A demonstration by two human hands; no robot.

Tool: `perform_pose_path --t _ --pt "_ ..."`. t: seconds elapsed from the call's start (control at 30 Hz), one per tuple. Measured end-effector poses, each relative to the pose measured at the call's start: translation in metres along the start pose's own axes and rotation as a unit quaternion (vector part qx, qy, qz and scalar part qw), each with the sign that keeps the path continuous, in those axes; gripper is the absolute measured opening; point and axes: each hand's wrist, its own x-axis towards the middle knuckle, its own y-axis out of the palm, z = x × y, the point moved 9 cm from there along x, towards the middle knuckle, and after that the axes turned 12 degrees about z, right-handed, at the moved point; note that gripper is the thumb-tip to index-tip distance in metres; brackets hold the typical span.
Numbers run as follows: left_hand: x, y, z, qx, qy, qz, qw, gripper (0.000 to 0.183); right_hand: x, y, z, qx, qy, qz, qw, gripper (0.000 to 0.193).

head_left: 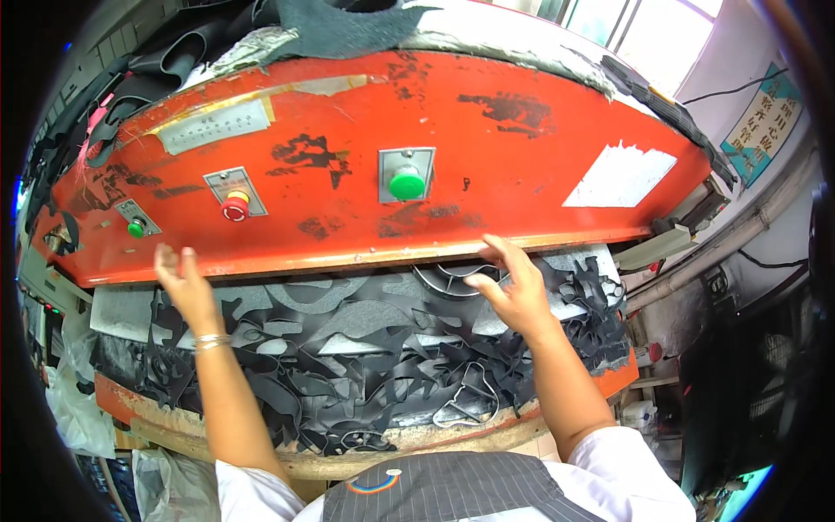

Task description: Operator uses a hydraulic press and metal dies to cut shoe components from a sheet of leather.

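A big red press head (487, 157) hangs over a work bed covered with a black sheet (348, 322) cut full of holes, leaving tangled black scrap strips. My left hand (184, 283) is raised at the press's lower left edge, fingers spread, holding nothing; bangles sit on its wrist. My right hand (513, 287) hovers over the sheet near the press's lower edge, fingers apart, close to a metal cutting die (448, 278) half under the press. A second metal die outline (467, 400) lies on the scraps near me.
On the press face are a green button (406, 184), a red button (235, 207) and a small green one (136, 229). Black material (339, 26) is piled on top of the press. Plastic bags (78, 409) hang at the left. Pipes (739, 235) run at the right.
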Motion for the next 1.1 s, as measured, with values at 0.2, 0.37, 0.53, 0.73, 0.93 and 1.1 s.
perform_pose_path --t 0.2,0.37,0.53,0.73,0.93,1.1 --pt "0.025 -0.061 -0.035 -0.011 0.108 -0.136 0.985 0.065 0.034 0.014 0.081 0.041 -0.055 -0.042 0.997 0.052" --pt "0.066 -0.100 -0.055 0.213 0.138 -0.102 0.962 0.077 0.044 0.016 0.120 -0.092 0.008 -0.056 0.994 0.052" --pt "-0.070 -0.051 -0.040 0.067 0.103 0.131 0.984 0.061 -0.068 0.046 0.082 -0.068 0.016 0.075 0.995 0.044" --pt "-0.338 0.028 -0.124 0.024 0.147 0.504 0.851 0.010 -0.243 0.073 0.057 -0.154 0.029 0.350 0.924 0.047" --pt "-0.414 0.075 -0.128 0.187 0.139 0.535 0.812 0.031 -0.273 0.071 0.036 -0.191 0.040 0.251 0.948 0.050" --pt "-0.411 0.094 -0.136 0.183 0.126 0.519 0.825 0.023 -0.257 0.057 0.027 -0.190 0.027 0.249 0.949 0.050"
